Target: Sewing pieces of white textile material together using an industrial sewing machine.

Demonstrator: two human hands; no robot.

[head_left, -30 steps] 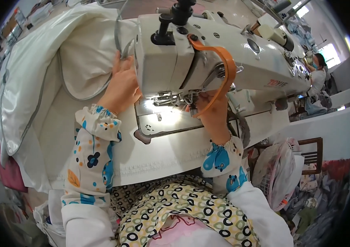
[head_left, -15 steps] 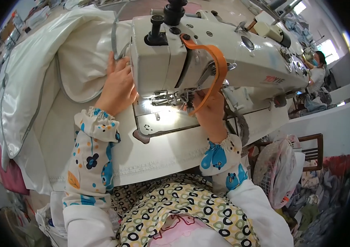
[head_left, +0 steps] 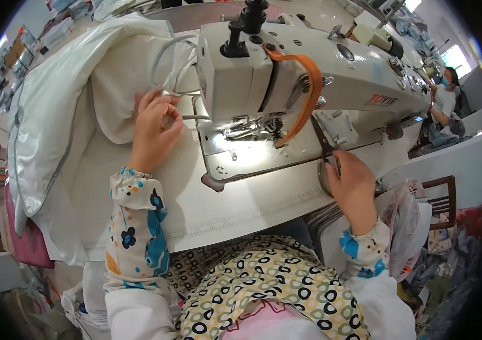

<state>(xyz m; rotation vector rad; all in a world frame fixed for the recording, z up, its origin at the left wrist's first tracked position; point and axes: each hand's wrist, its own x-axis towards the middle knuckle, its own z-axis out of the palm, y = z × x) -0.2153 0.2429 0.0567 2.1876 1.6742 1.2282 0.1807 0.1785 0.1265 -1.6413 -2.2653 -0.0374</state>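
Observation:
My left hand [head_left: 156, 133] is closed, thumb and fingers pinching the end of a grey piping cord [head_left: 194, 117] left of the sewing machine head [head_left: 232, 85]. Shiny white fabric [head_left: 119, 73] edged in grey piping lies folded beside and beyond that hand. Over the near right edge of the machine bed, my right hand [head_left: 354, 184] has its fingers around the handles of dark scissors [head_left: 321, 136]. Their blades point away from me, toward the machine's arm. Under the lamp, the presser foot area [head_left: 246, 129] holds no fingers.
An orange strap [head_left: 309, 85] curves down in front of the needle area. The white table [head_left: 207, 218] has a printed ruler along its near edge. A pink plastic basket [head_left: 405, 226] and a wooden chair frame [head_left: 442, 201] stand at the right. Another person [head_left: 446, 102] works at far right.
My right hand has moved from beside the needle to the right and nearer, and now has the scissors. My left hand has drawn slightly back, pinching the cord. The view has shifted a little.

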